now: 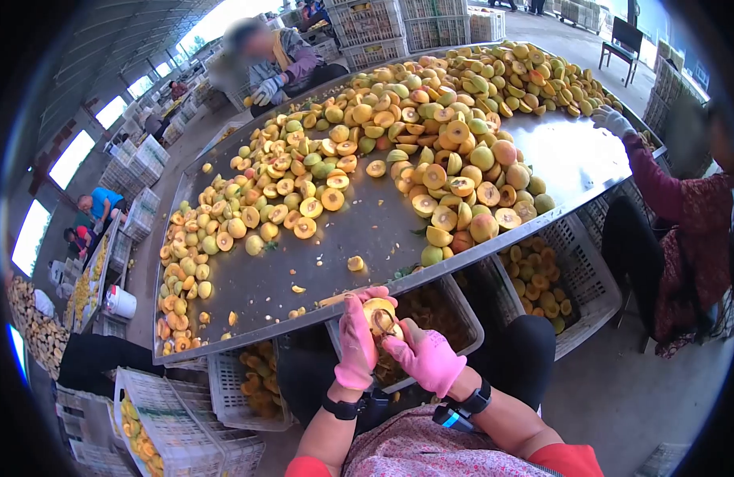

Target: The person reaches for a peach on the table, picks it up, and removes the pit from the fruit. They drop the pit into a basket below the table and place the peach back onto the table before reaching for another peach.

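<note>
My left hand (357, 340), in a pink glove, is wrapped round a halved yellow fruit (379, 316) just off the table's near edge. The cut face with its brown centre is turned up. My right hand (424, 356), also in a pink glove, is closed at the lower right of the fruit, its fingertips against the cut face. A dark curved thing shows on that face, too small to make out. Beyond my hands is the metal table (303, 266), piled with whole and halved fruit (454, 127).
Below the table edge stand crates (570, 270) of fruit. A person in grey gloves (265, 89) is at the far left side, another person's gloved hand (612, 121) at the right edge. Stacked crates (375, 24) stand behind, with a white bucket (120, 302) at left.
</note>
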The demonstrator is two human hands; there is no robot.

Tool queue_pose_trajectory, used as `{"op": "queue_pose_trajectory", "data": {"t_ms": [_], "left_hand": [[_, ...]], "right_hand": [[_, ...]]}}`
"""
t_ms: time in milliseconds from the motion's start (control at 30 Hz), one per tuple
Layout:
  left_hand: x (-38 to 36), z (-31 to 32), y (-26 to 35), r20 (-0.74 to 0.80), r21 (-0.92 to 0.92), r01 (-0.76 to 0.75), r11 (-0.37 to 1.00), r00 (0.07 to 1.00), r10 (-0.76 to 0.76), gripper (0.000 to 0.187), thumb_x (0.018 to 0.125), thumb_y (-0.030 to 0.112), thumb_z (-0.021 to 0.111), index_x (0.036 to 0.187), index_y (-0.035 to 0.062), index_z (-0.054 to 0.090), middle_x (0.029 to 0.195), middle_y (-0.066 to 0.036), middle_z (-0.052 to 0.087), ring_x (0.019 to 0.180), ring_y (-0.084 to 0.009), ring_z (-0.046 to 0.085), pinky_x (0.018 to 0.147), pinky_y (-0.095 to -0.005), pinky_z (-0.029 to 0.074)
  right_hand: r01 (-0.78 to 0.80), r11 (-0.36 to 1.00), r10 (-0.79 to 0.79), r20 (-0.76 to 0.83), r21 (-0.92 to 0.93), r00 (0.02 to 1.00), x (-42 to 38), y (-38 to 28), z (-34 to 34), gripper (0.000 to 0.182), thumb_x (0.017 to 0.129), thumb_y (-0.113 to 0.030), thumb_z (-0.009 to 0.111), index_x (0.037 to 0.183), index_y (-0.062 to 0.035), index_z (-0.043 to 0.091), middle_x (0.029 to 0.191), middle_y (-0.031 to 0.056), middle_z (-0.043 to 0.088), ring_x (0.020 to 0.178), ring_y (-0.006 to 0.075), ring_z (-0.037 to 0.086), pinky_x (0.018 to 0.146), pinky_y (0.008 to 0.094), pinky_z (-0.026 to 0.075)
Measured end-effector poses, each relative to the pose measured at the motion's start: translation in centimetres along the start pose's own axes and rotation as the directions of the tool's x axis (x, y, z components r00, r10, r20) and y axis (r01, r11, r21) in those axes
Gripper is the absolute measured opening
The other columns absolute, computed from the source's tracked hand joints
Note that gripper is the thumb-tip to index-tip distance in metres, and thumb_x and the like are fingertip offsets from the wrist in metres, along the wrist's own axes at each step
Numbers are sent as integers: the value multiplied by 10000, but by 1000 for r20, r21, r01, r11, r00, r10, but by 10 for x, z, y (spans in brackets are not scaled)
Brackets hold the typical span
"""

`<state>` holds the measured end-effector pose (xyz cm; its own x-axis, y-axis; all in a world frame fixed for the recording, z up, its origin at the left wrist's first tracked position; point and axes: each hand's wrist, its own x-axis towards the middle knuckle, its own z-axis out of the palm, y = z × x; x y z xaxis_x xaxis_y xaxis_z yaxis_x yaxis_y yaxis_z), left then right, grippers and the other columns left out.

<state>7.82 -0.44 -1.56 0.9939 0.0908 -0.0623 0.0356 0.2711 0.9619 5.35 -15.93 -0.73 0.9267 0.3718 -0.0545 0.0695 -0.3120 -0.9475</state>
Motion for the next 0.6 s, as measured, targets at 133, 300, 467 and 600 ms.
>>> {"op": "queue_pose_trajectory", "data": {"t_ms": [133, 300, 467, 600], "left_hand": [[-2, 9, -3, -61, 24, -30, 999, 998, 31, 681, 1051, 641, 348, 1187, 26, 609, 1052, -108, 688, 947, -165, 655, 870, -294, 535], [-2, 16, -15, -128, -24, -4, 1000, 992, 1, 706, 1033, 683, 337, 1164, 41, 600, 1019, -100, 678, 936, -173, 652, 856, -293, 537], [-3, 18, -19, -185, 39, -94, 995, 978, 100, 698, 1035, 663, 381, 1142, 13, 614, 1031, -84, 669, 956, -164, 642, 869, -291, 520], [-2, 13, -12, -213, 118, -115, 986, 967, 138, 673, 1059, 610, 373, 1087, -9, 636, 993, -84, 673, 912, -167, 651, 839, -294, 527]], "right_hand": [[2, 997, -2, 11, -73, 1000, 5, 3, 2, 415, 1034, -435, 546, 1103, -27, 519, 795, 242, 661, 816, 467, 660, 677, 512, 500], [-40, 995, 40, 0, -94, 999, 7, 8, 1, 400, 1025, -421, 571, 1124, -35, 533, 827, 253, 660, 849, 470, 659, 677, 496, 506], [-38, 993, 39, 11, -110, 999, 11, 8, 2, 419, 1036, -438, 544, 1111, -26, 528, 810, 246, 661, 848, 467, 660, 686, 488, 505], [-118, 992, 122, 133, -43, 983, 14, 4, 1, 445, 1044, -456, 531, 1083, -13, 539, 799, 225, 662, 797, 430, 669, 688, 453, 506]]}}
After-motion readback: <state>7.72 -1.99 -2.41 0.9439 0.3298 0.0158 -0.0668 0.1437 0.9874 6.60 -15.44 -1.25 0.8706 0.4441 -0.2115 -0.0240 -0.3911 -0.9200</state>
